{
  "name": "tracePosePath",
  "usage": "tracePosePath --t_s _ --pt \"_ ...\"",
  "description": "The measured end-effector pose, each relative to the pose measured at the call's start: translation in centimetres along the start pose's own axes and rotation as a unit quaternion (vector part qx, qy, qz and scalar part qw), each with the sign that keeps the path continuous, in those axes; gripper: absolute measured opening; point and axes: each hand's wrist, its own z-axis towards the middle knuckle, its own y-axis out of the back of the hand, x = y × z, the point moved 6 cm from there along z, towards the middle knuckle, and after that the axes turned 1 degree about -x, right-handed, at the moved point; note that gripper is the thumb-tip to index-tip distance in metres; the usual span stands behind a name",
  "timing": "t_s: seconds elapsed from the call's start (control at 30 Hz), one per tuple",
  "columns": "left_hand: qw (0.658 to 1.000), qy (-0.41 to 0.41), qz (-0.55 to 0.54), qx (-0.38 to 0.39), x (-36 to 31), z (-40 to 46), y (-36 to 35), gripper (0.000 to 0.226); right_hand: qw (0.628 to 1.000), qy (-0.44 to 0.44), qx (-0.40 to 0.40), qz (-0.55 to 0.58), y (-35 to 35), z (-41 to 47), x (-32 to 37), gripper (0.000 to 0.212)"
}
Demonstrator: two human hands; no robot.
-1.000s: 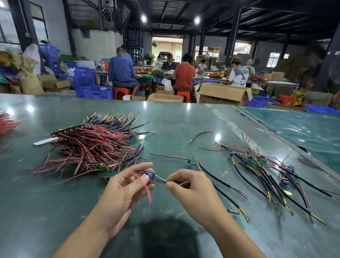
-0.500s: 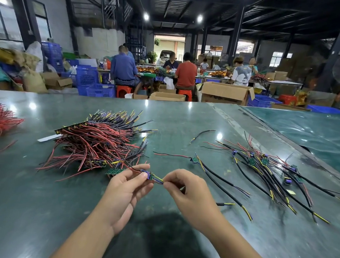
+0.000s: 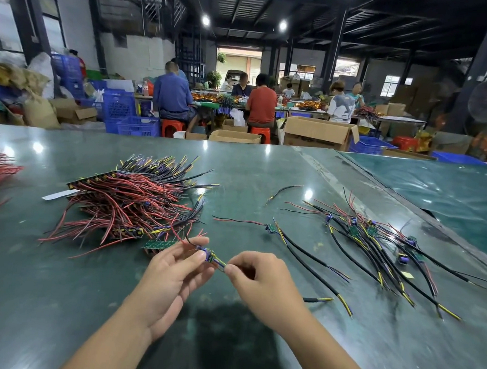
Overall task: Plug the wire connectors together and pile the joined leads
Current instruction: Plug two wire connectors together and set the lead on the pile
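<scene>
A small purple plastic connector (image 3: 208, 254) is pinched by the left hand (image 3: 171, 269), while its yellow-and-blue lead (image 3: 221, 262) is pinched by the right hand (image 3: 258, 278), likely for mating (above the glossy green surface (image 3: 52, 300)). Joined black leads (image 3: 376, 253) are piled to the right of the grip.

Around the dark green glossy tabletop (image 3: 52, 300), bare surface lies near the front edge. A dense heap of red and black wire leads (image 3: 130, 201) blocks its left middle; scattered black cables with small green boards (image 3: 377, 247) block its right.
</scene>
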Motion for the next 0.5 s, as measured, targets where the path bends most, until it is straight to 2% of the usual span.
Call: tracePosePath --t_s 0.17,0.37,0.5 --pt "1.000 0.022 -0.011 0.019 0.8 0.0 -0.5 0.020 0.997 0.024 -0.050 -0.046 0.0 -0.2 -0.3 0.015" --pt "0.999 -0.017 0.024 -0.038 0.2 0.1 0.0 0.019 0.998 0.047 -0.025 -0.034 -0.8 -0.3 0.6 0.020" --pt "0.999 -0.012 0.006 -0.037 -0.2 0.2 0.3 0.018 0.993 0.048 -0.027 -0.109 -0.7 -0.6 0.5 0.031"
